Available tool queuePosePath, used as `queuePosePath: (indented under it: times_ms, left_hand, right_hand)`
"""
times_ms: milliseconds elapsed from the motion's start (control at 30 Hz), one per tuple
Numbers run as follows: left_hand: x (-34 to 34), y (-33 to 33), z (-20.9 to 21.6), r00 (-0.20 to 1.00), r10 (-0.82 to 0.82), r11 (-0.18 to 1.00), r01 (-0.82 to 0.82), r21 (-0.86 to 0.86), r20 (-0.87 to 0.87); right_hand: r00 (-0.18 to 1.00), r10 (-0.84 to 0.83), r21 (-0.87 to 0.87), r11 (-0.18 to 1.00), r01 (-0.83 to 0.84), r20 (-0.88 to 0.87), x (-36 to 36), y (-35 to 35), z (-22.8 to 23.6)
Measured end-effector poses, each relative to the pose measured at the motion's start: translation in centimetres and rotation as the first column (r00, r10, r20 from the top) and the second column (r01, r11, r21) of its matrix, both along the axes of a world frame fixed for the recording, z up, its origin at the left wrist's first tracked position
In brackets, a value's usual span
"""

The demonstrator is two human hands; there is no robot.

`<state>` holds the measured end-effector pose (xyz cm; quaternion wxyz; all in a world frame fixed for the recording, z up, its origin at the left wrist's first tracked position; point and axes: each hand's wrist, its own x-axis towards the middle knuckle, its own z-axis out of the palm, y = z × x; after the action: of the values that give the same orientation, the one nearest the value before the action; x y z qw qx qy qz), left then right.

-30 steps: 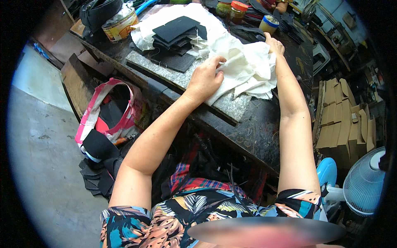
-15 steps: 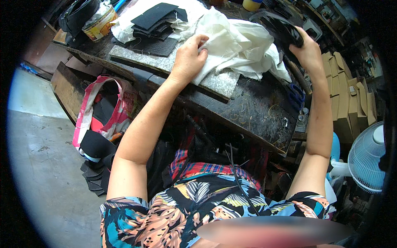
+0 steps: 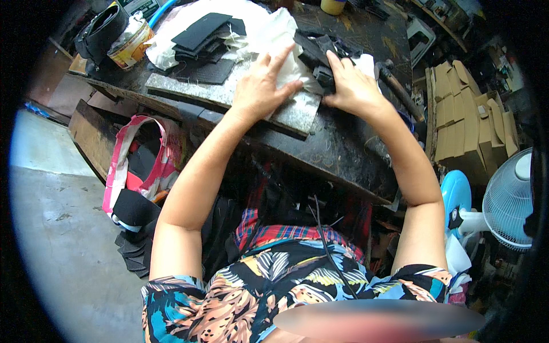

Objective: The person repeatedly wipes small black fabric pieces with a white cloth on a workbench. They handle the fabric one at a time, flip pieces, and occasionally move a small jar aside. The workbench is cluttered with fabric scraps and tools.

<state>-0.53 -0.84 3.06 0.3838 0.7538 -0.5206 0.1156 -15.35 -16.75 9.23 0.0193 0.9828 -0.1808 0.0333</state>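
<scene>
My left hand [image 3: 260,86] is open, thumb and fingers spread, over a crumpled white cloth [image 3: 289,34] and the near part of a speckled grey slab [image 3: 300,114]. To its right, my right hand [image 3: 357,88] has its fingers stretched apart against a bundle of black straps [image 3: 311,51]. A dark buckle-like piece lies between its thumb and index finger. The bundle sits at the right edge of the cloth. Left of my hands, a stack of black fabric pieces [image 3: 203,34] rests on the cloth and slab.
A hammer-like tool [image 3: 400,88] lies on the dark workbench [image 3: 343,154], right of my hand. A tub [image 3: 131,48] stands at the far left. A pink-edged bag [image 3: 117,166] is below left. Cardboard boxes [image 3: 463,120] and a white fan [image 3: 509,200] are at right.
My right hand has come left and nearer with the black straps, which now lie against the cloth. The cloth's right part has drawn in leftward. My left hand's fingers have spread.
</scene>
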Motion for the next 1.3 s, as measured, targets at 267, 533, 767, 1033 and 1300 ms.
queuePosePath:
  times_ms: [267, 533, 767, 1033, 1300]
  left_hand:
    - [-0.5, 0.1, 0.5, 0.999, 0.035, 0.995, -0.032, 0.091, -0.030]
    - [-0.4, 0.4, 0.7, 0.998, 0.034, 0.999, -0.032, 0.032, -0.057]
    - [-0.5, 0.6, 0.8, 0.992, 0.027, 0.999, -0.023, 0.038, -0.124]
    - [-0.6, 0.5, 0.6, 0.997, 0.034, 0.998, -0.031, 0.047, -0.072]
    - [-0.2, 0.0, -0.3, 0.998, 0.064, 0.995, -0.066, 0.069, 0.027]
  right_hand:
    - [0.991, -0.036, 0.463, 0.881, 0.094, -0.132, 3.7, -9.7, 8.7]
    - [0.909, -0.158, -0.165, 0.958, 0.236, 0.385, 18.1, -21.8, 1.2]
    - [0.910, -0.257, -0.337, 0.868, 0.365, 0.326, 20.9, -22.8, -0.5]
    - [0.871, -0.215, -0.063, 0.961, 0.269, 0.442, 20.3, -26.3, -1.7]
    - [0.742, -0.343, 0.224, 0.939, 0.260, 0.576, 11.4, -17.9, 3.7]
